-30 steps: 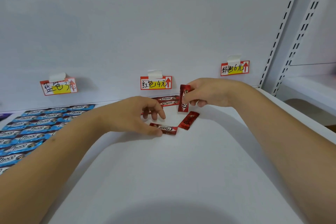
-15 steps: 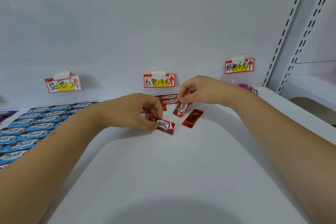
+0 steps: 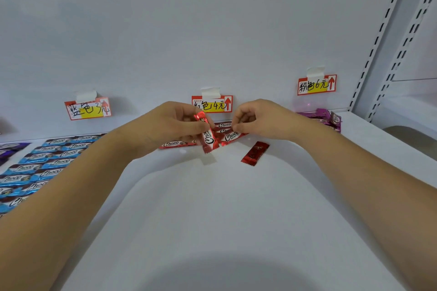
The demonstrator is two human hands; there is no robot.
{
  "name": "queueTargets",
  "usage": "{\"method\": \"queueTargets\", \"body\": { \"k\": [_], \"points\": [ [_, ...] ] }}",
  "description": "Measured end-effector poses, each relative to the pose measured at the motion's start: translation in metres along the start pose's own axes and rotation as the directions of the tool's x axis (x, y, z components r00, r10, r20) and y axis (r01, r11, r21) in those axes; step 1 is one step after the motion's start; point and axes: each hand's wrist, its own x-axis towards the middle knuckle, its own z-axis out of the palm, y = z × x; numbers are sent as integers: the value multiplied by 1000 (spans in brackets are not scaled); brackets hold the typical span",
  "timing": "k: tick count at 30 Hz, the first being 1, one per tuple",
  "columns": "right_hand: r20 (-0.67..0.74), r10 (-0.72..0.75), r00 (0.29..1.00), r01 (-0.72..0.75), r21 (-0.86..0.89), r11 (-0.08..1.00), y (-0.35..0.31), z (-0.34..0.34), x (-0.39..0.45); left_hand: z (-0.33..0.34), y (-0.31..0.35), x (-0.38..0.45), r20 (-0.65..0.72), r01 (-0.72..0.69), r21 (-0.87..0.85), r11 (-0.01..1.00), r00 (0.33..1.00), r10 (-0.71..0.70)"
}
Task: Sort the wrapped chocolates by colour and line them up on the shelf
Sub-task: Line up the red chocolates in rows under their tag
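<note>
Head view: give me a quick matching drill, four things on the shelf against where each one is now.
Things:
1. blue chocolates
2. purple chocolates
3. loose red chocolate
4. upright red chocolate

Places:
A. pinched in the left hand
B. lying alone, face down, below the right hand
C. rows at far left
D. pile under the right price tag

Pairs: 1-C, 2-D, 3-B, 4-A

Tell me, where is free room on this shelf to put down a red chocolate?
The near white shelf between both forearms is bare, also the strip between the loose red chocolate and the purple pile. It is crowded under the red tag and at the blue rows.
</note>
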Motion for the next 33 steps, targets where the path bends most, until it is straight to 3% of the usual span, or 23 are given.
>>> {"method": "queueTargets", "body": {
  "k": [5,8,11,14,23,33],
  "points": [
    [-63,-53,997,46,-115,992,2,17,5,3,1,-5,227,-7,300,954,972,-65],
    [-60,-92,994,71,-289,955,4,15,5,5,-7,0,183,-18,498,867,979,-85],
    [-26,-123,992,109,-310,944,4,9,3,6,-6,-2,105,39,619,785,986,-132],
    [35,-131,991,135,-339,931,4,8,2,5,-4,-3,117,77,690,719,969,-216],
    [41,-132,990,138,-368,920,6,6,1,-6,-13,-1,170,-6,659,752,975,-141],
    [-10,-155,988,146,-275,950,-2,0,-2,-19,-17,-13,50,31,705,708,994,-93]
  ]
}}
